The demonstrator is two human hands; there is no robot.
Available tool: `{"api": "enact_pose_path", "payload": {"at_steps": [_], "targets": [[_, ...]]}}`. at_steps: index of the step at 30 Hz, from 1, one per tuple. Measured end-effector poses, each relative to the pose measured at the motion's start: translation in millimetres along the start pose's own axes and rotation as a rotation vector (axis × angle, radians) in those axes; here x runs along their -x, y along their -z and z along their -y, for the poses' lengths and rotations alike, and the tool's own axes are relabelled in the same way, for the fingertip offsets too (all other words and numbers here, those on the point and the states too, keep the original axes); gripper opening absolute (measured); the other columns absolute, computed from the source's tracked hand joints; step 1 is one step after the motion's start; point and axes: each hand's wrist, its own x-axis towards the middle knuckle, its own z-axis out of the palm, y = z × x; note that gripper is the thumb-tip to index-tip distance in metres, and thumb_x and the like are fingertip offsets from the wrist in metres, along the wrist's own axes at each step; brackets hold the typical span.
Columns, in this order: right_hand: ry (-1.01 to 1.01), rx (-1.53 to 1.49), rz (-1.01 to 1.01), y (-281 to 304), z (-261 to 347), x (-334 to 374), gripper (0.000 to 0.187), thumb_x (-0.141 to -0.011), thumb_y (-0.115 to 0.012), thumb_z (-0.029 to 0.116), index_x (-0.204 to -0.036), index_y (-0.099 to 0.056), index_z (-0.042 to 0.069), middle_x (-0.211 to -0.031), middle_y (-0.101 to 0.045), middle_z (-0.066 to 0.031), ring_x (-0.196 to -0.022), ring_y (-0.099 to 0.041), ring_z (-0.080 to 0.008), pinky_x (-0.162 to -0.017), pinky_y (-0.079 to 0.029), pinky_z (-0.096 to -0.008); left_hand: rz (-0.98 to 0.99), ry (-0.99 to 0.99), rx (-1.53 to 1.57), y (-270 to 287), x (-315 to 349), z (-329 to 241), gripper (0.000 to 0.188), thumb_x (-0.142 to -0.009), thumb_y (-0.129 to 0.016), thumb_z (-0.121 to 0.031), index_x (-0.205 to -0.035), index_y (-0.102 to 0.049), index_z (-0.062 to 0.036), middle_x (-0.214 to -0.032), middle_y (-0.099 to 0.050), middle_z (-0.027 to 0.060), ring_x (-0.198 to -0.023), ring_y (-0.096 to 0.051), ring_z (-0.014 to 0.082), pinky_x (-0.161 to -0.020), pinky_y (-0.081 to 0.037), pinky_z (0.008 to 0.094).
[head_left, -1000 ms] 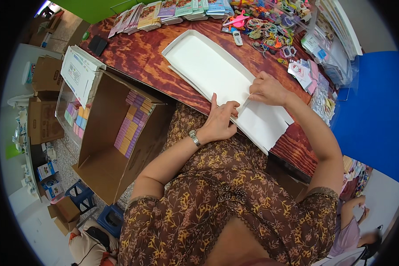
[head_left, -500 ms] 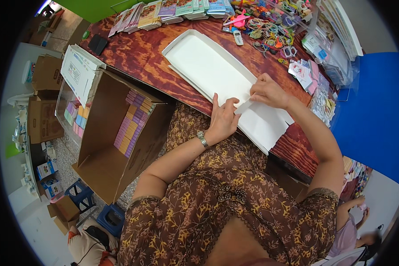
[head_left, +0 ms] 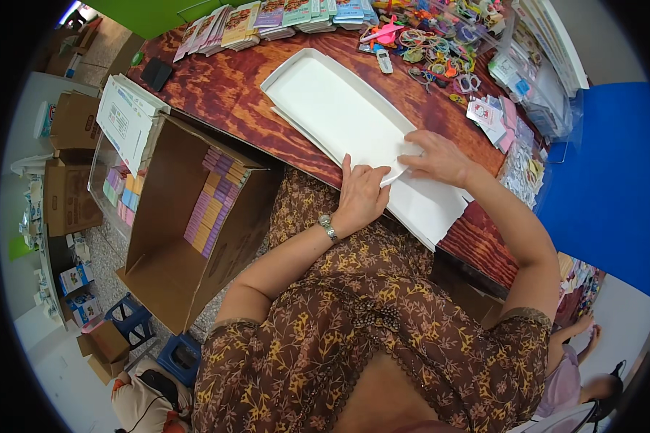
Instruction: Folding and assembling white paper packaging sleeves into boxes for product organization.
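A long, shallow white cardboard box (head_left: 339, 101) lies slantwise on the table, its inside facing up. Its side walls stand raised, and a flat white flap (head_left: 430, 209) stretches from the near right end past the table's front edge. My left hand (head_left: 365, 191), with a watch at the wrist, grips the box's near corner, thumb up along the side wall and fingers bent over the fold. Beside it my right hand (head_left: 440, 160) rests on the same end wall, fingers spread over the folded edge. Its thumb is partly hidden.
Stacked colourful packets (head_left: 267, 22) line the table's back. Tangled small trinkets (head_left: 433, 54) and plastic bags (head_left: 531, 101) lie at the right. An open brown carton (head_left: 173, 216) with small boxes inside stands at my left. A co-worker (head_left: 570, 375) sits at the lower right.
My right hand has loosened its pinch on the end wall and spread its fingers over the fold. The left hand stays at the corner, almost unmoved.
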Motion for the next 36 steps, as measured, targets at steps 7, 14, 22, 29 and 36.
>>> {"api": "enact_pose_path", "payload": {"at_steps": [7,14,22,29,36], "targets": [[0.147,0.199,-0.030,-15.0,-8.1,2.1,0.016,-0.080,-0.067,0.021,-0.096,-0.065,0.017,-0.099,-0.059,-0.0001,-0.111,-0.053,-0.0217,-0.108,-0.037,-0.0418,-0.081,-0.102,-0.123,9.0,-15.2,-16.9,0.028,-0.077,-0.074,-0.019,-0.101,-0.066,-0.0073,-0.081,-0.055,0.0056,-0.097,-0.052,0.0265,-0.103,-0.029,0.0556],[0.009,0.102,0.034,-16.0,-5.2,4.7,0.016,-0.077,-0.068,0.021,-0.090,-0.060,0.015,-0.091,-0.057,-0.0002,-0.103,-0.053,-0.0210,-0.106,-0.036,-0.0400,0.016,-0.020,-0.166,-10.2,-16.7,-11.4,0.016,-0.074,-0.074,-0.018,-0.081,-0.062,-0.0100,-0.077,-0.057,0.0051,-0.083,-0.052,0.0253,-0.081,-0.034,0.0412],[0.036,0.192,0.141,-5.9,-10.1,-8.0,0.013,-0.079,-0.065,0.017,-0.085,-0.056,0.010,-0.105,-0.057,-0.0062,-0.112,-0.050,-0.0246,-0.108,-0.033,-0.0424,0.122,0.032,-0.111,4.3,-23.8,-11.7,0.019,-0.072,-0.077,-0.021,-0.082,-0.065,-0.0098,-0.090,-0.056,0.0055,-0.097,-0.049,0.0265,-0.086,-0.034,0.0411],[-0.064,0.045,0.185,-2.6,-4.9,-8.5,0.012,-0.078,-0.067,0.017,-0.083,-0.062,0.007,-0.131,-0.049,-0.0106,-0.133,-0.038,-0.0277,-0.116,-0.022,-0.0508,0.134,0.073,-0.087,1.6,-24.3,-10.1,0.017,-0.072,-0.078,-0.022,-0.073,-0.068,-0.0085,-0.096,-0.054,0.0066,-0.103,-0.046,0.0275,-0.090,-0.033,0.0420],[-0.170,-0.043,0.208,0.1,-3.9,-5.7,0.009,-0.077,-0.072,0.013,-0.078,-0.063,0.009,-0.158,-0.027,-0.0111,-0.150,-0.009,-0.0290,-0.118,-0.014,-0.0559,0.172,0.049,-0.151,5.8,-22.9,-14.3,0.019,-0.072,-0.078,-0.023,-0.076,-0.069,-0.0069,-0.103,-0.053,0.0076,-0.109,-0.044,0.0285,-0.105,-0.023,0.0519]]}}
